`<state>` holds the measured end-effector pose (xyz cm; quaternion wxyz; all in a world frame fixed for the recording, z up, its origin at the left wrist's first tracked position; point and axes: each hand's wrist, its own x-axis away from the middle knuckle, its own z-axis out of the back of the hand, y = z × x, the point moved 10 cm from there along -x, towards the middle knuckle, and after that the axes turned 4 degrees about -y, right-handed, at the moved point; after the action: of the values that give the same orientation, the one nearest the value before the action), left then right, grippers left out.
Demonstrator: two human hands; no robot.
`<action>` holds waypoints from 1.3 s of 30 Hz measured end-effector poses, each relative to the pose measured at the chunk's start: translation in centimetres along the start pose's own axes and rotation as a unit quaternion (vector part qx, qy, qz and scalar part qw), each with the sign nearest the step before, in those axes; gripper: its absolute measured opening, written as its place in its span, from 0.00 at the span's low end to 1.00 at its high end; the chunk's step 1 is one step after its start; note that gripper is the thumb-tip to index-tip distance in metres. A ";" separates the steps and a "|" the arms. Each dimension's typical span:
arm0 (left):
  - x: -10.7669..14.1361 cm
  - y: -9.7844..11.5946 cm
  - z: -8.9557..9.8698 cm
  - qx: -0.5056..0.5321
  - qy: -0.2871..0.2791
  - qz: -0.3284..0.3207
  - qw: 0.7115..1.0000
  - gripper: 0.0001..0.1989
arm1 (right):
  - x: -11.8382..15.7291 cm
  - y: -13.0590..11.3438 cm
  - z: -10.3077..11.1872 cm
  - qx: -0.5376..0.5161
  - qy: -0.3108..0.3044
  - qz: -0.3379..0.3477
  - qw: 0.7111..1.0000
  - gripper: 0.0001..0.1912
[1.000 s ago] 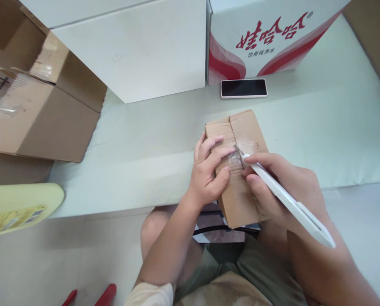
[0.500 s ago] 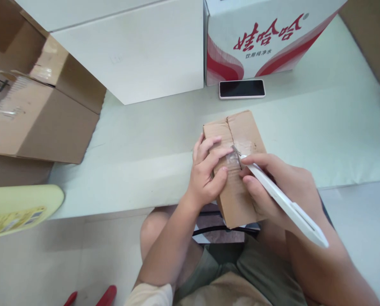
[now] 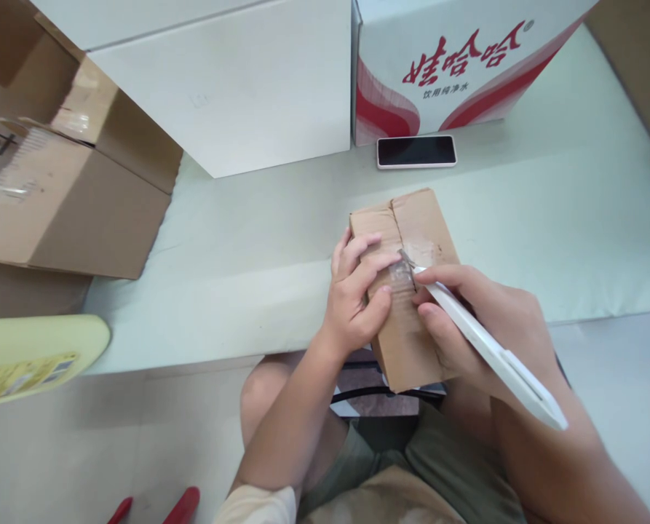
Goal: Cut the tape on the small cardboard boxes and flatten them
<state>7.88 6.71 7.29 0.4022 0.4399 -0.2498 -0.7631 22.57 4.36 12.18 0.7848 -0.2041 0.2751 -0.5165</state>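
A small brown cardboard box [image 3: 412, 349] lies at the table's front edge, its near end over my lap. A seam runs along its top, with clear tape [image 3: 402, 274] across it. My left hand [image 3: 357, 298] grips the box's left side, fingers resting on the top. In my right hand [image 3: 461, 320] is a white utility knife [image 3: 482, 342], held like a pen. Its blade touches the seam at the tape, close to my left index fingertip.
Behind the small box, a black-screened phone [image 3: 416, 151] lies before a white and red carton [image 3: 439, 102]. A large white box [image 3: 237, 94] stands left of them. Open cardboard boxes [image 3: 84, 196] fill the far left, with a yellow-green object [image 3: 46, 335] nearer.
The whole view has shifted very slightly. Both hands, the knife and the small box keep almost the same places relative to one another.
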 end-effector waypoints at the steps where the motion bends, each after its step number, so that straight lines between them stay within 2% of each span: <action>1: 0.0 0.0 0.0 -0.002 -0.001 0.000 1.000 0.20 | 0.0 0.0 0.0 -0.001 0.001 0.000 1.000 0.11; 12: 0.0 0.1 0.1 0.011 0.009 -0.011 1.000 0.18 | -0.1 -0.3 0.1 0.000 -0.002 0.007 1.000 0.10; 20: 0.0 -0.2 -0.1 -0.011 -0.005 0.008 1.000 0.21 | -0.1 -0.4 0.1 -0.002 -0.003 0.010 1.000 0.09; 39: 0.1 -0.3 -0.1 -0.001 -0.003 0.003 1.000 0.19 | 0.0 0.0 0.0 -0.027 -0.017 -0.009 0.999 0.10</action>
<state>7.85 6.79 7.02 0.4044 0.4363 -0.2513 -0.7635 22.55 4.39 12.19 0.7786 -0.2359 0.2738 -0.5129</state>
